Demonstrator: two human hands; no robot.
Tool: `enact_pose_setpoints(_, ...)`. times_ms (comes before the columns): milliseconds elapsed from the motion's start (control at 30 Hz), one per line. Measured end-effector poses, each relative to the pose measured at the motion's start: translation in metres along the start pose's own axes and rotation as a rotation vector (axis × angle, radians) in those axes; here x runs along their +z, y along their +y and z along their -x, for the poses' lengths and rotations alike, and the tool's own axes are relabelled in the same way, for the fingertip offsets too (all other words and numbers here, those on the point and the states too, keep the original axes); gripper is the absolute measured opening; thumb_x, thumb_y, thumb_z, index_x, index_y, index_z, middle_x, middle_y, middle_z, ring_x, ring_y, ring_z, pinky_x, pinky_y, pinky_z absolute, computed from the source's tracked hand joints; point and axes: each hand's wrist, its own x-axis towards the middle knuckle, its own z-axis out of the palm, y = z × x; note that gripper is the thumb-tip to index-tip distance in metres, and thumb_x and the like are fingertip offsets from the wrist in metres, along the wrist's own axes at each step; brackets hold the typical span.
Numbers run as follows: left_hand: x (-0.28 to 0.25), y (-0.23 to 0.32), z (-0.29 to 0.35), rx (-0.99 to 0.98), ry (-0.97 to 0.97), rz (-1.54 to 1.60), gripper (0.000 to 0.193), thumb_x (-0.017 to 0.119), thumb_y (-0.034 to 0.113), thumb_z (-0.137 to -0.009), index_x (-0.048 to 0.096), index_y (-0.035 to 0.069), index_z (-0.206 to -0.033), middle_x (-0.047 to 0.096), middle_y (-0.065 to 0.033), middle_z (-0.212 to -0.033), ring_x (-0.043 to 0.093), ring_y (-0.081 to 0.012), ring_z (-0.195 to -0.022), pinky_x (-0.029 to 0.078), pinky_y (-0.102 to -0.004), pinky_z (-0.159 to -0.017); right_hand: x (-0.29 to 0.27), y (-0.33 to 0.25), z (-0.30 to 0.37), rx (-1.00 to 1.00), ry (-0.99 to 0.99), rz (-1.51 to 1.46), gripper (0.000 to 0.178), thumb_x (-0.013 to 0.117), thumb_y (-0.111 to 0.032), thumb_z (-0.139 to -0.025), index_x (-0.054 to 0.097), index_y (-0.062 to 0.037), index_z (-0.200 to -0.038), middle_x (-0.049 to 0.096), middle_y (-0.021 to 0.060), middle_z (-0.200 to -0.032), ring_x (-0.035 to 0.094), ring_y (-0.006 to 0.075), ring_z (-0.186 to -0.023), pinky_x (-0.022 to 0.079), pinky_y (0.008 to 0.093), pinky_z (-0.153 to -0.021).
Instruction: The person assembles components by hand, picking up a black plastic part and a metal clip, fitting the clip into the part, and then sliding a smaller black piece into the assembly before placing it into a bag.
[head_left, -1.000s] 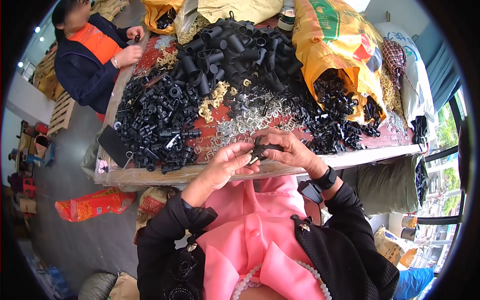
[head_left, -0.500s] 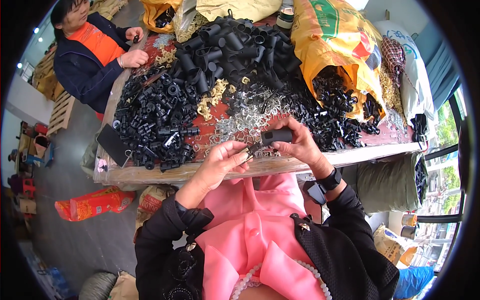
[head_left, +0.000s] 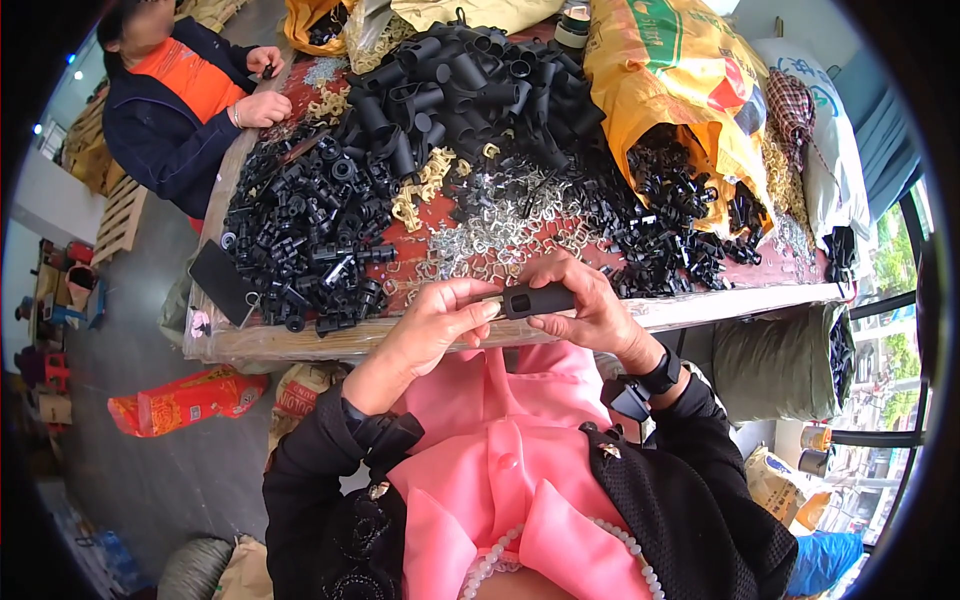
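Over the table's near edge, my right hand (head_left: 595, 308) grips a black plastic tube (head_left: 540, 300) with an oblong window in its side. The tube lies sideways, its left end towards my left hand (head_left: 440, 322). My left thumb and fingers are pinched at that end, around a small black part with a pale, brass-coloured piece. Most of that part is hidden by my fingers and the tube. Just beyond my hands lie loose silvery metal clips (head_left: 480, 250). A large heap of similar black tubes (head_left: 465, 90) rises farther back.
Small black fittings (head_left: 310, 230) are piled on the left, beside a dark flat phone-like slab (head_left: 222, 285). Beige hooks (head_left: 425, 185) lie mid-table. A yellow sack (head_left: 680, 90) spills black clips (head_left: 660, 250) on the right. A co-worker (head_left: 175, 110) stands at the far left, hands on the edge.
The tube has moved slightly left and its window now faces up more. The small black part, visible between my hands before, is now mostly hidden at the tube's left end.
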Motion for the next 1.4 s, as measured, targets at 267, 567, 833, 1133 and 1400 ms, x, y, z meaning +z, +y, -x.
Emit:
enact_pose_setpoints(267, 0.001, -0.002, 0.000, -0.024, -0.003, 0.090, 0.030, 0.055, 0.011, -0.081, 0.050, -0.005, -0.105, 0.055, -0.0028, -0.076, 0.053, -0.0081, -0.063, 0.047, -0.0207, -0.057, 0.007, -0.014, 0.001, -0.091, -0.008, 0.265, 0.032, 0.064, -0.013, -0.072, 0.047, -0.0015, -0.097, 0.051, 0.0133, -0.094, 0.051, 0.0255, -0.088, 0.042, 0.0335, -0.075)
enact_pose_setpoints(567, 0.013, 0.017, 0.005, -0.013, 0.004, -0.047, 0.032, 0.054, 0.010, -0.081, 0.049, -0.005, -0.108, 0.057, -0.0061, -0.082, 0.056, -0.0078, -0.063, 0.049, -0.0199, -0.059, 0.025, -0.012, 0.005, -0.030, 0.139, 0.229, 0.035, 0.063, -0.014, -0.072, 0.047, 0.0003, -0.099, 0.049, 0.0148, -0.098, 0.049, 0.0276, -0.089, 0.041, 0.0352, -0.076)
enact_pose_setpoints(833, 0.001, 0.018, 0.000, -0.013, 0.042, 0.023, 0.036, 0.057, 0.013, -0.080, 0.046, -0.001, -0.112, 0.058, -0.0060, -0.081, 0.056, -0.0081, -0.062, 0.048, -0.0202, -0.054, -0.001, -0.017, -0.014, 0.018, -0.124, 0.245, 0.060, 0.067, -0.025, -0.068, 0.041, 0.0025, -0.115, 0.046, 0.0177, -0.106, 0.046, 0.0320, -0.098, 0.038, 0.0381, -0.083)
enact_pose_setpoints(1133, 0.016, 0.007, -0.003, -0.053, 0.019, 0.142, 0.038, 0.057, 0.007, -0.078, 0.044, 0.001, -0.113, 0.056, -0.0065, -0.091, 0.058, -0.0140, -0.075, 0.050, -0.0237, -0.065, -0.004, -0.017, -0.020, -0.061, -0.393, -0.029, 0.072, 0.071, -0.035, -0.061, 0.043, 0.0025, -0.115, 0.045, 0.0199, -0.111, 0.046, 0.0344, -0.101, 0.036, 0.0402, -0.087)
enact_pose_setpoints(1400, 0.015, -0.014, -0.015, -0.084, -0.223, 0.509, 0.047, 0.060, 0.011, -0.075, 0.040, 0.000, -0.116, 0.053, -0.0119, -0.102, 0.056, -0.0201, -0.091, 0.046, -0.0319, -0.080, -0.008, -0.012, 0.005, 0.130, -0.010, 0.172, 0.053, 0.071, -0.028, -0.061, 0.052, 0.0023, -0.099, 0.054, 0.0156, -0.090, 0.054, 0.0294, -0.084, 0.043, 0.0356, -0.075)
